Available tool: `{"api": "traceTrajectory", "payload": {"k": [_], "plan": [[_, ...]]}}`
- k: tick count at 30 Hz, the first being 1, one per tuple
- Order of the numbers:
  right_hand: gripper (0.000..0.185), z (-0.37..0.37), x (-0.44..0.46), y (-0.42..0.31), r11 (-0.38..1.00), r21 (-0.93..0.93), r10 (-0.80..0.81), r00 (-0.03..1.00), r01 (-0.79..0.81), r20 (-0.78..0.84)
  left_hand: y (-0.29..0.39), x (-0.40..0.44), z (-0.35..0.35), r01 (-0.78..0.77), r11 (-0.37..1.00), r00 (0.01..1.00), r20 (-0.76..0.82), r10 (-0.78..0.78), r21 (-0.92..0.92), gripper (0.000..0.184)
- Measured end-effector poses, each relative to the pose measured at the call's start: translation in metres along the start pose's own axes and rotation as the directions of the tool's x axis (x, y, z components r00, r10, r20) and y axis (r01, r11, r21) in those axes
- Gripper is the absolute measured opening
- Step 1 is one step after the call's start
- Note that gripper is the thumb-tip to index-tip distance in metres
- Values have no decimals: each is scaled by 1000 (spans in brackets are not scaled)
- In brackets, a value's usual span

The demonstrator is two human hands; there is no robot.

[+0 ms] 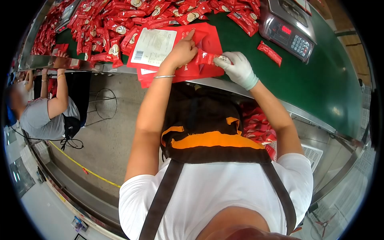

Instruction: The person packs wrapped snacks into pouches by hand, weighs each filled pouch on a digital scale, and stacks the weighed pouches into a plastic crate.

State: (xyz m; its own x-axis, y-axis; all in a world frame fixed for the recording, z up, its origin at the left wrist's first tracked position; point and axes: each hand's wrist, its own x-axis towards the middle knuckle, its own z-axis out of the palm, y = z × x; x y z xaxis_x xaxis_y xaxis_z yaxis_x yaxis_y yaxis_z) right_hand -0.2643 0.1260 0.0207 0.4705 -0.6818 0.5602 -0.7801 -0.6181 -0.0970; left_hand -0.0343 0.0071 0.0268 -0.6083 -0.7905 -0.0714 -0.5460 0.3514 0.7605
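Flat red pouches lie in a stack at the table edge; the top one carries a white printed label with a barcode. My left hand, bare with a bangle at the wrist, grips the top pouch near its right side, index finger stretched along it and the others curled. In a white glove, my right hand pinches a small red sachet by its right end. The sachet's left end reaches over the pouches, close to my left fingers. What lies under my left palm is hidden.
A heap of red sachets covers the far left of the green table. At right stands a digital scale with a lone sachet beside it. Another person works at left. More red packets sit below the table edge.
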Motion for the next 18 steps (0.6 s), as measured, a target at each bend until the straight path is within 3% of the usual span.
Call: {"api": "traceTrajectory", "payload": {"k": [4, 6, 10, 12, 14, 16, 18], "plan": [[46, 10, -9, 15, 989, 2, 146, 985, -147, 93, -5, -4, -13, -29, 998, 994, 103, 36, -62, 26], [46, 7, -5, 12, 988, -24, 153, 985, -152, 78, -10, -6, -15, 1, 979, 994, 103, 20, -205, 27], [48, 4, 11, -10, 987, 31, 153, 979, -159, 138, -3, -10, 10, -33, 985, 996, 78, 47, -171, 25], [37, 13, 22, -18, 984, -15, 175, 970, -175, 170, 19, -13, 40, -122, 992, 979, -167, 115, -33, 28], [30, 38, 25, -11, 943, 96, 285, 921, -319, 266, 44, -15, 70, -161, 984, 907, -404, 118, -73, 30], [27, 48, 30, -2, 941, 120, 273, 918, -318, 287, 55, -13, 67, -134, 990, 882, -461, 98, -46, 31], [26, 43, 38, 8, 791, 262, 385, 783, -552, 488, 54, -9, 57, -132, 991, 919, -371, 135, 32, 30]]}}
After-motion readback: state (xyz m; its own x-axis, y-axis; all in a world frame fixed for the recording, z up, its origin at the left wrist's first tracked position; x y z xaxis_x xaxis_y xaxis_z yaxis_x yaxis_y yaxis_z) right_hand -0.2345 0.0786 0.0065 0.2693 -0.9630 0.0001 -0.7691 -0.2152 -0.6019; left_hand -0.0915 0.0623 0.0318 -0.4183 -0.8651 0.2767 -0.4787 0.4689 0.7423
